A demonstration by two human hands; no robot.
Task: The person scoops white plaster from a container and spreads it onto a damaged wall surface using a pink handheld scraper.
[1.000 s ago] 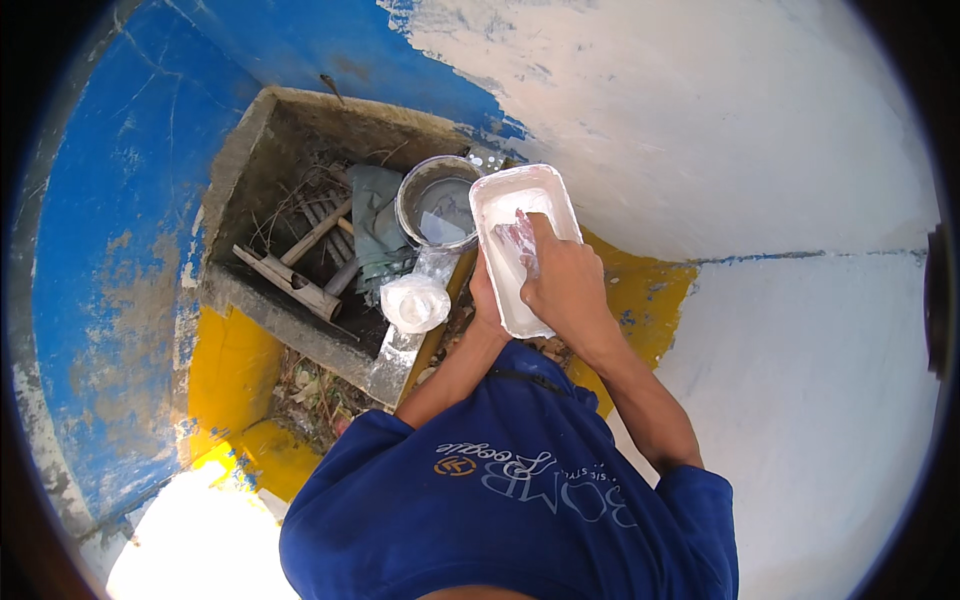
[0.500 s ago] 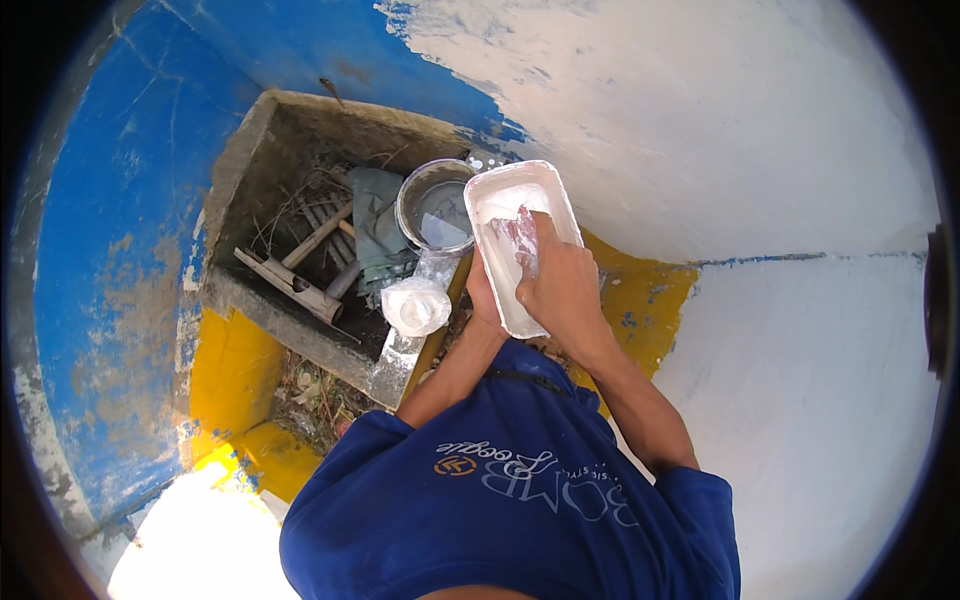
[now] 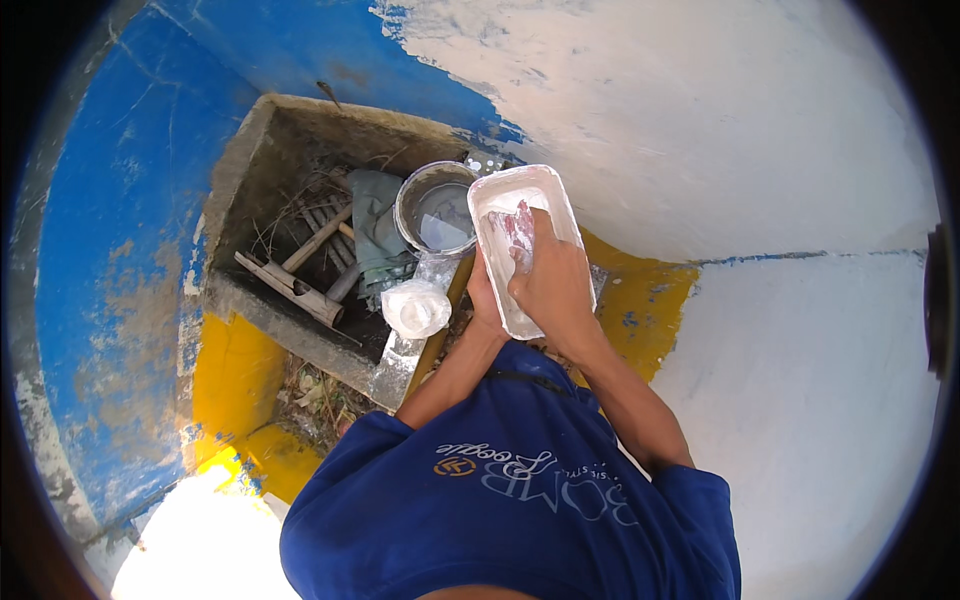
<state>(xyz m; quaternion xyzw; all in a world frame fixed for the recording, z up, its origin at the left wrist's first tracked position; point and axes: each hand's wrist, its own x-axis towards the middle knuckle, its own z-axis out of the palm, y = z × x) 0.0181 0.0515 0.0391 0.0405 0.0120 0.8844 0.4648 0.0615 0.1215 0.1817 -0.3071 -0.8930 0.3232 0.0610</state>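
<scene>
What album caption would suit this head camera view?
Left hand holding a white-smeared tray, right hand over its inside, a round bucket close by.

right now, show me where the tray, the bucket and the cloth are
Tray [image 3: 514,182]: head view, inner side of its far end wall.
Bucket [image 3: 408,207]: head view, left inner wall.
Cloth [image 3: 376,222]: head view, middle of its visible part.

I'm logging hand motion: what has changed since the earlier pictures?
The right hand slid slightly left in the tray, baring more of its right rim. Nothing was taken up or let go. The left hand still holds the tray; the bucket stayed put.
</scene>
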